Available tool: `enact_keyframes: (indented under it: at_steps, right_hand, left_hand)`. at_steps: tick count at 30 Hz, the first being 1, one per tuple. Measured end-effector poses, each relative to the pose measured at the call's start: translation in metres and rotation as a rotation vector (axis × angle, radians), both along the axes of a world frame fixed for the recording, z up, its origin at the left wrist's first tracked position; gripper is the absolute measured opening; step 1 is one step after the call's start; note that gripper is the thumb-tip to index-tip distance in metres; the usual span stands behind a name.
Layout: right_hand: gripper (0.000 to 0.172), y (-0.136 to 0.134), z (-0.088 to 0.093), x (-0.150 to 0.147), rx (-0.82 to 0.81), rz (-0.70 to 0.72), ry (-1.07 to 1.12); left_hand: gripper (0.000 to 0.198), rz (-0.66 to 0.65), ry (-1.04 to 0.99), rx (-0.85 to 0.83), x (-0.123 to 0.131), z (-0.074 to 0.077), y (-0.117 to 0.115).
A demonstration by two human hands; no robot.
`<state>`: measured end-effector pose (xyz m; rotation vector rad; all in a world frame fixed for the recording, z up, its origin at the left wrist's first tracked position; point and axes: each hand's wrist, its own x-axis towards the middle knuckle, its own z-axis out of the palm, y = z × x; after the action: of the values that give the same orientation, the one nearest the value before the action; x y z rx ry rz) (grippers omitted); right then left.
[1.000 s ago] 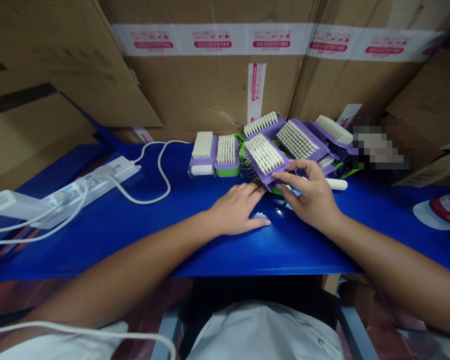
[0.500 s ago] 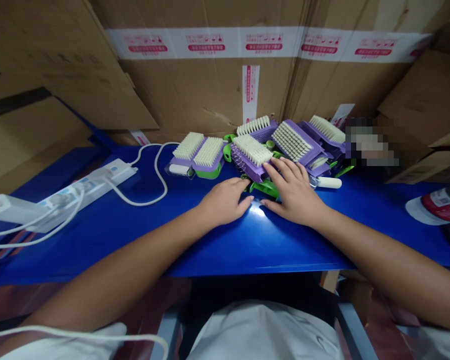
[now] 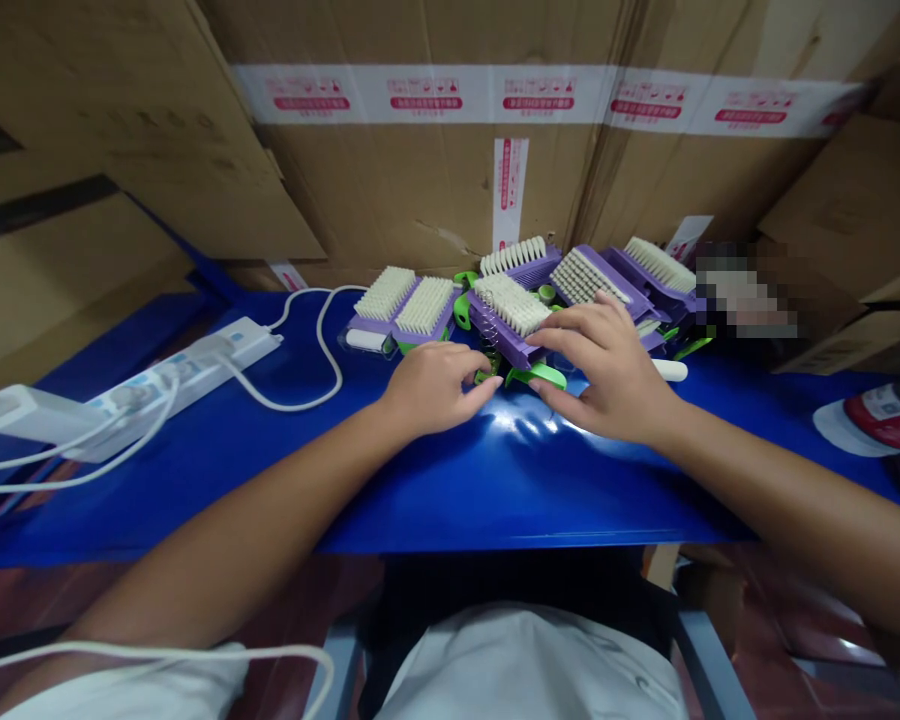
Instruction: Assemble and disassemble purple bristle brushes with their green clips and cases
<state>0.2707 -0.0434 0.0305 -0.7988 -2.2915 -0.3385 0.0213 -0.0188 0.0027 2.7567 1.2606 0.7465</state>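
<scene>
Purple-backed scrub brushes with white bristles lie heaped on the blue table [image 3: 540,500]. The middle one [image 3: 506,315] tilts over a metal spring [image 3: 490,350] and a green plastic piece [image 3: 536,376]. My left hand [image 3: 435,388] has curled fingers just below the spring, holding nothing that I can see. My right hand [image 3: 607,370] spreads over the pile, its fingers at the middle brush's right end and its thumb by the green piece. Two brushes side by side [image 3: 403,308] lie further left. Several others [image 3: 589,278] crowd the back right.
A white power strip [image 3: 187,365] and white cables [image 3: 322,340] lie on the table's left. Cardboard boxes with printed tape [image 3: 510,100] wall off the back. A pixelated patch [image 3: 742,300] hides something at right. A red-and-white object [image 3: 881,420] sits at the right edge.
The middle brush has shifted left and settled lower, exposing the green piece. My right hand's pinch has opened into a spread. My left hand has moved up and curled. The left brushes now lie tilted.
</scene>
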Motion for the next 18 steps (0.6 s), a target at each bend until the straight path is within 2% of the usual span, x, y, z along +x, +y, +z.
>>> enact_keyframes:
  at_steps: [4,9,13,18]
  right_hand:
    - [0.015,0.001,-0.007,-0.005,0.128,0.105,-0.022]
    - [0.011,-0.002,-0.020,0.001,0.104,0.284,-0.217]
    - [0.008,-0.003,-0.015,0.005,0.067,0.253,-0.143]
    - [0.008,-0.004,-0.008,0.007,0.054,0.224,-0.112]
  left_hand:
    - [0.030,0.055,-0.090,0.041,-0.008,0.007,0.005]
    - [0.029,0.307,-0.211,0.110,-0.033,0.021,0.026]
    - [0.037,0.512,-0.264,0.107,-0.056,0.026,0.048]
    - [0.050,0.612,-0.316,0.025,-0.076,0.019,0.068]
